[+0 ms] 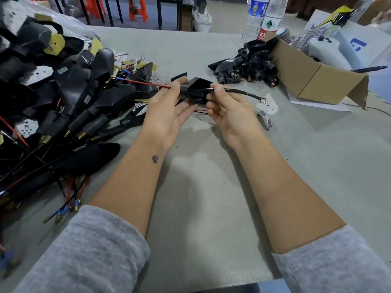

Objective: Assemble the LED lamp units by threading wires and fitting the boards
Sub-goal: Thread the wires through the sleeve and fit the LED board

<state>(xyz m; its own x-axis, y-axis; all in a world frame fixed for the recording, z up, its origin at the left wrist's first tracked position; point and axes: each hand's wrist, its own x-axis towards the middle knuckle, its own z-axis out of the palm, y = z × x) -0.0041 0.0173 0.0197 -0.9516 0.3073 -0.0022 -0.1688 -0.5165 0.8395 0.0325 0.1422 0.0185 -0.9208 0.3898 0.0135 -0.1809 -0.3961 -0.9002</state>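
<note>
A black lamp housing is being held at frame centre, above the table, btwn both hands. It is being gripped by the left hand at its narrow neck end, thumb and forefinger pinching, other fingers loosely spread underneath. A black cable is being pinched by the right hand just where it exits the housing's wide mouth. Long axis of cable is running left-right across the frame, w/ an LED board hanging at its far right end, apart from the fingers, nearer the right hand. A red wire is sticking out leftward past the left hand. Judged step: cable being threaded thru housing; board likely to be drawn leftward toward the mouth. Finished units are being piled at left, empty housings at upper right.
</note>
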